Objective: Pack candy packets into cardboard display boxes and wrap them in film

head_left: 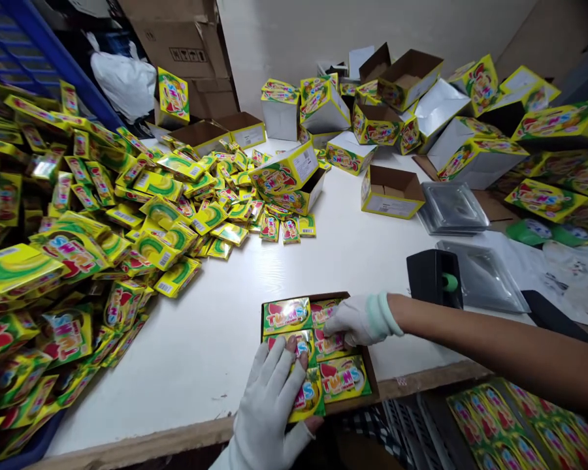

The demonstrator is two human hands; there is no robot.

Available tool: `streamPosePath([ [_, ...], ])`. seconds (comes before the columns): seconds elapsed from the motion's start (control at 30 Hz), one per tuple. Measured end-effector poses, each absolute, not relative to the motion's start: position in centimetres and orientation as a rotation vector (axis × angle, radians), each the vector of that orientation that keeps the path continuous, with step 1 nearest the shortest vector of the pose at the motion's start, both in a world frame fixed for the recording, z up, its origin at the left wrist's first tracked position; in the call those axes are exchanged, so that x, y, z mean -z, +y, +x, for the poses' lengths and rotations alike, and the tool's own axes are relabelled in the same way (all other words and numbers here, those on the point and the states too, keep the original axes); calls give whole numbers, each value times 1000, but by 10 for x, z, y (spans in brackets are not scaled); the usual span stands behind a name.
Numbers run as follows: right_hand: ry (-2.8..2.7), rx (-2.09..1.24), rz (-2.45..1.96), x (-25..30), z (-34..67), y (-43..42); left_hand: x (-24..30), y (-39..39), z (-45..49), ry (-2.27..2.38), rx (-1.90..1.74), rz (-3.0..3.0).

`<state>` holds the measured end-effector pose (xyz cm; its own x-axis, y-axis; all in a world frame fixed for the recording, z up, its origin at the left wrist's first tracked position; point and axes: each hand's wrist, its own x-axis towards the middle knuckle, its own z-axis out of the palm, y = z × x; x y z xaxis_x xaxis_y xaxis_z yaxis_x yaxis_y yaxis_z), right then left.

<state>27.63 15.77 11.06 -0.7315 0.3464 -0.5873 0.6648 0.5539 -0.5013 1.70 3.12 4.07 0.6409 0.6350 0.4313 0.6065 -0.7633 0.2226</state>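
A shallow brown cardboard tray (370,369) sits at the near edge of the white table, filled with yellow-green candy packets (343,378). My left hand (272,408), in a white glove, lies flat with fingers spread on the packets at the tray's left side. Reaching in from the right, my right hand (355,320), also gloved, presses curled fingers onto a packet (328,344) in the tray's middle; whether it pinches that packet I cannot tell.
A big heap of the same packets (93,228) covers the table's left half. Open and closed yellow cartons (392,192) crowd the back and right. Clear plastic trays (453,207), a black tape dispenser (434,277) and green tape rolls (529,232) lie at right.
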Motion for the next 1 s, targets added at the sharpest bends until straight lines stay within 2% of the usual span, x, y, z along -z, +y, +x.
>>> streamPosePath([
  [0.07, 2250, 1315, 985, -119, 279, 196, -34, 34, 15, 1041, -809, 2826],
  [0.1, 2238, 1360, 1169, -119, 279, 219, -31, 36, 13, 1025, -832, 2856],
  [0.2, 2286, 918, 1941, -102, 273, 293, -19, 41, 9, 1018, -881, 2961],
  [0.27, 2244, 723, 2163, -78, 264, 333, -15, 42, 6, 1048, -829, 3021],
  [0.4, 2103, 648, 2395, -31, 246, 374, -12, 43, 4, 1066, -698, 3048],
  [0.5, 2032, 654, 2438, -17, 248, 381, -15, 43, 7, 1047, -772, 2988],
  [0.67, 1932, 663, 2373, -26, 288, 358, -28, 41, 14, 1040, -797, 2834],
  [0.87, 2156, 431, 2201, -35, 325, 271, -40, 35, 20, 1044, -835, 2743],
  [1.0, 2405, 392, 1881, -37, 329, 215, -35, 34, 19, 1053, -827, 2770],
])
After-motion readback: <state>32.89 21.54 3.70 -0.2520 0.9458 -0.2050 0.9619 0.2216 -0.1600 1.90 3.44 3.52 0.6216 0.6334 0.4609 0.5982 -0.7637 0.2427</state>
